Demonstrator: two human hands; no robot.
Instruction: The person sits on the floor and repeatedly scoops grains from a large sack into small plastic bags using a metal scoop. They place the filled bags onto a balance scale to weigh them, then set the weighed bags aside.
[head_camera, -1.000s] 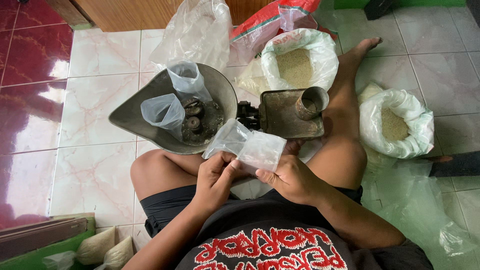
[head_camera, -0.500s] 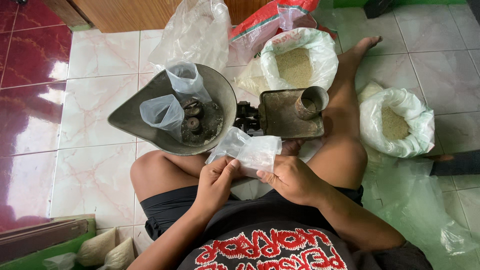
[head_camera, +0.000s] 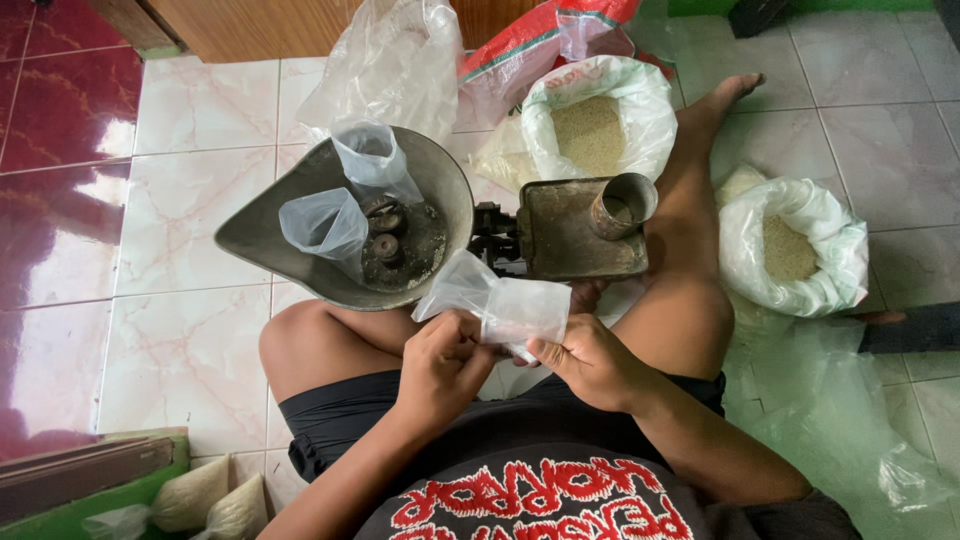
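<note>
Both hands are working a small clear plastic bag (head_camera: 505, 305) just in front of the scale pan (head_camera: 300, 250), over the lap. The left hand (head_camera: 440, 365) pinches the bag's near edge with fingertips closed on the film; the right hand (head_camera: 590, 360) has thumb and fingers closed on the opposite edge. By my reading, this is the opening step: the two layers of film are being rubbed apart at the mouth. The next move calls for a fine sliding pinch, thumb against forefinger, with the other hand keeping the film taut so it does not bunch.

The bag looks empty, thin, crinkled and translucent, twisted narrow at the end nearest the scale pan and flatter toward the right hand. Whether the mouth is already parted, I cannot tell.

Inside the scale pan lie two more clear bags (head_camera: 330, 225) and dark round weights (head_camera: 385, 235). Just right of the pan sits the flat metal platform (head_camera: 560, 245) with a metal cup (head_camera: 622, 205) on it. Beyond and to the right of the pan stand two open white sacks of grain (head_camera: 600, 125).
</note>
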